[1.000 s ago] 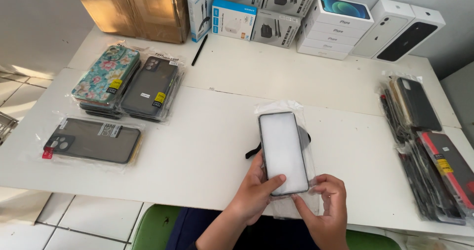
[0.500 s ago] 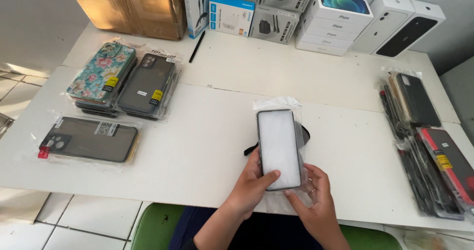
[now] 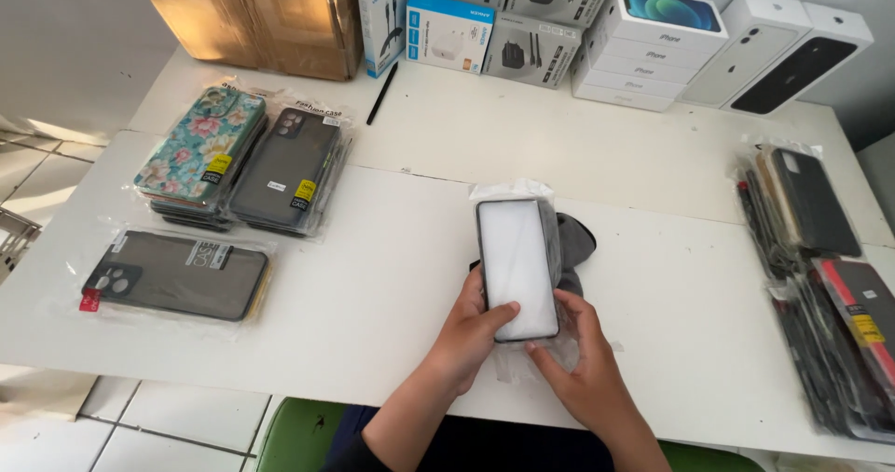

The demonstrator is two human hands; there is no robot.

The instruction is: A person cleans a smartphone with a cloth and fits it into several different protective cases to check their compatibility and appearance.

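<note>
A phone case with a white insert (image 3: 516,262) sits half inside a clear plastic sleeve (image 3: 508,192) over the white table (image 3: 392,276). My left hand (image 3: 474,332) grips its lower left edge, thumb lying on the white face. My right hand (image 3: 580,365) holds the lower right corner and the sleeve's bottom end. A dark grey cloth or case (image 3: 573,244) lies under the sleeve on its right side.
Stacks of bagged phone cases lie at the left: a floral one (image 3: 200,146), a dark one (image 3: 289,169) and a single dark case (image 3: 177,274). More bagged cases (image 3: 820,276) line the right edge. Phone and charger boxes (image 3: 643,39), a cardboard box (image 3: 252,11) and a black pen (image 3: 382,92) stand at the back.
The case has shifted slightly toward me and the hands have re-gripped its lower end; my left thumb now rests on the white face.
</note>
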